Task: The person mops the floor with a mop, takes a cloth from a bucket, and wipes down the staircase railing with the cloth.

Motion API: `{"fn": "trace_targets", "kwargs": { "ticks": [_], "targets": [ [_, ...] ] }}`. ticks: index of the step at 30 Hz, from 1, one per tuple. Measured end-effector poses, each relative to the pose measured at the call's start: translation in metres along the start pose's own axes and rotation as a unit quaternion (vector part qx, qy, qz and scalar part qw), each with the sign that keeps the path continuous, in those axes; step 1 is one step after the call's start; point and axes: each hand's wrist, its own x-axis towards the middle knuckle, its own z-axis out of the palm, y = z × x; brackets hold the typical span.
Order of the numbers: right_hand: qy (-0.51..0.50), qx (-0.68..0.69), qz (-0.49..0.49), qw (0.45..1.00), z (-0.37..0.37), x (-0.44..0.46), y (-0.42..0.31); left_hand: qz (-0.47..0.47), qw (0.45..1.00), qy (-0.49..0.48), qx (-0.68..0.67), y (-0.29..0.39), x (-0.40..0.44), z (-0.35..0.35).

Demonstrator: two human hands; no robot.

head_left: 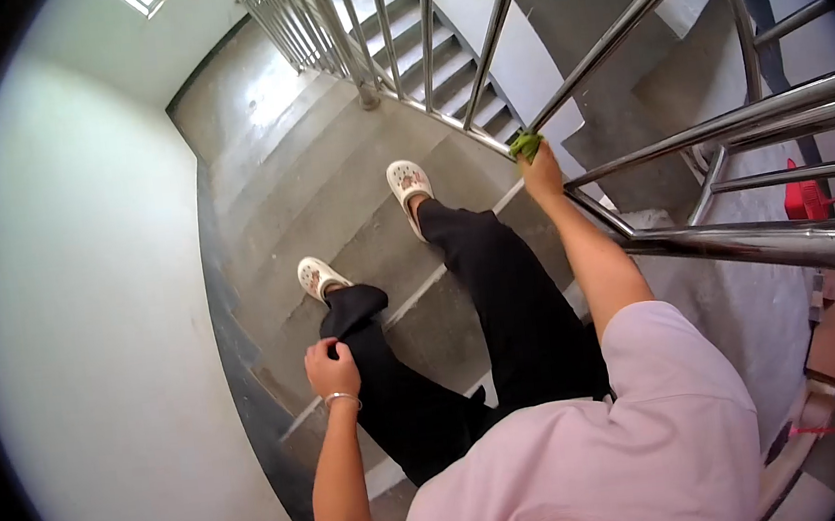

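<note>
Right grip point(539, 170), one: closed round green cloth point(525, 144) at steel railing point(617, 37), half past one. Left grip point(333, 371), one: at trouser leg point(380, 375), half past seven; whether pinching, we cannot tell. Railing work: partway, we judge; share left unreadable.

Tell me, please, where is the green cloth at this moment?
In the head view, the green cloth is right of centre, in the upper half, held in the person's right hand at the metal railing.
</note>
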Motion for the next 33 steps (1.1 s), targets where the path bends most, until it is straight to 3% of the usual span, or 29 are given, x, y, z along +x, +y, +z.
{"fn": "trace_targets", "kwargs": {
  "ticks": [3, 4, 6, 7, 10, 15, 18, 23, 25, 26, 29, 33],
  "targets": [
    [0.015, -0.142, -0.168, 0.975, -0.036, 0.001, -0.006, 0.027, 0.999, 0.013, -0.027, -0.013, -0.002, 0.004],
    [0.008, -0.148, -0.170, 0.974, -0.037, 0.001, 0.000, 0.034, 0.999, 0.017, -0.033, -0.014, -0.001, 0.004],
    [-0.067, -0.392, -0.139, 0.907, -0.034, 0.005, 0.007, 0.036, 0.998, 0.022, -0.043, -0.016, -0.001, 0.002],
    [-0.175, -0.413, -0.043, 0.893, -0.027, 0.008, 0.011, 0.035, 0.998, 0.019, -0.049, -0.016, -0.001, 0.001],
    [-0.194, -0.387, 0.006, 0.901, -0.001, 0.016, 0.021, 0.025, 0.998, 0.016, -0.050, -0.012, -0.003, -0.002],
    [-0.220, -0.320, -0.052, 0.920, 0.017, 0.031, 0.019, 0.007, 0.999, 0.006, -0.046, -0.004, -0.003, -0.005],
    [-0.243, -0.318, -0.033, 0.916, 0.010, 0.028, 0.005, 0.016, 0.999, -0.008, -0.045, 0.000, 0.004, -0.006],
    [-0.174, -0.339, -0.124, 0.916, 0.012, 0.006, 0.009, 0.000, 1.000, 0.010, -0.018, 0.001, 0.003, 0.004],
    [-0.003, -0.516, -0.256, 0.817, 0.015, -0.008, 0.032, -0.004, 0.999, 0.015, -0.033, -0.002, 0.001, 0.003],
    [0.000, -0.522, -0.259, 0.813, 0.007, -0.010, 0.034, -0.005, 0.999, 0.018, -0.043, -0.003, 0.001, 0.003],
    [-0.185, -0.467, -0.384, 0.775, -0.015, -0.018, 0.020, 0.012, 0.998, 0.026, -0.053, -0.007, 0.000, 0.003],
    [-0.189, -0.376, -0.408, 0.810, -0.033, -0.023, -0.053, 0.016, 0.998, 0.019, -0.063, -0.008, 0.000, 0.002]
  ]
}}
